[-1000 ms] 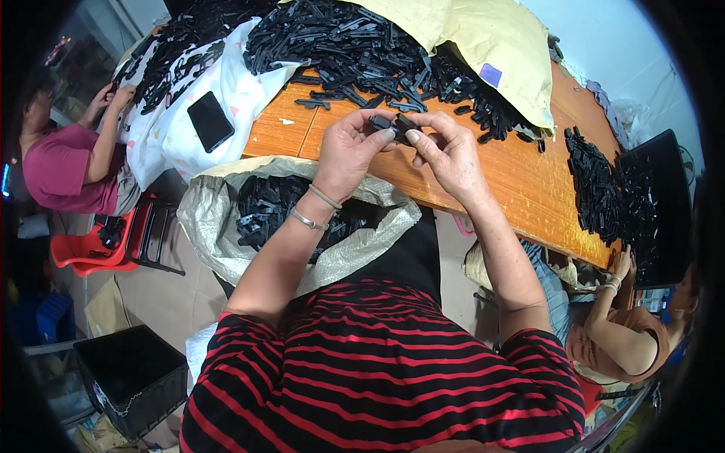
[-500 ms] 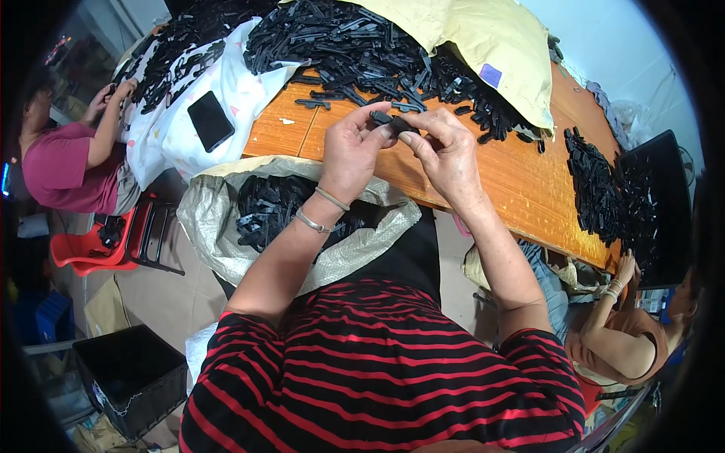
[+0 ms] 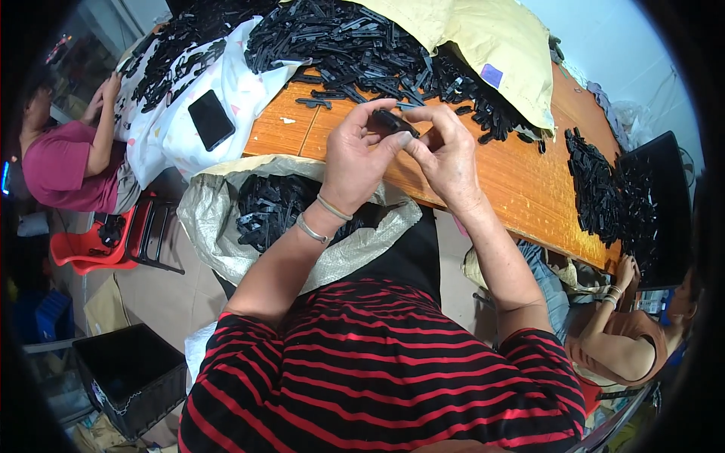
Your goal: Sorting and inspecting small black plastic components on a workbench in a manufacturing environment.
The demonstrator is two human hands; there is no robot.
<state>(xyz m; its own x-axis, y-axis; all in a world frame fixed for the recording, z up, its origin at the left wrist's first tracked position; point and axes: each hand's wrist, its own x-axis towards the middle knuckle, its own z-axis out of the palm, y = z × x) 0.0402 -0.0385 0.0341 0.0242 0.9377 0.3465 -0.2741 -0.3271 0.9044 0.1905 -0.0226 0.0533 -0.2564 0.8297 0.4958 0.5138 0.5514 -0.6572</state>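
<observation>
Between my two hands, over the near edge of the wooden table (image 3: 498, 185), is a small black plastic part (image 3: 393, 122). My left hand (image 3: 359, 151) curls round it, thumb on its near side. The thumb and fingers of my right hand (image 3: 445, 143) pinch its right end. Much of the part is covered by my fingers, so its exact kind cannot be made out. Just beyond my hands lies a big heap of long black plastic parts (image 3: 332, 45). Below my left forearm a white woven sack (image 3: 208, 219) stands open, holding more black parts (image 3: 264, 215).
A black phone (image 3: 211, 121) lies on white patterned sheeting at the left. A yellowish sack (image 3: 498, 45) covers part of the heap. Co-workers sit at the left (image 3: 72, 166) and right (image 3: 619, 340). A black crate (image 3: 132, 377) and red chair (image 3: 79, 245) stand on the floor.
The black part has turned between my fingers and now slants down to the right. My left thumb has swung across toward my right thumb. The left co-worker's hands have shifted slightly.
</observation>
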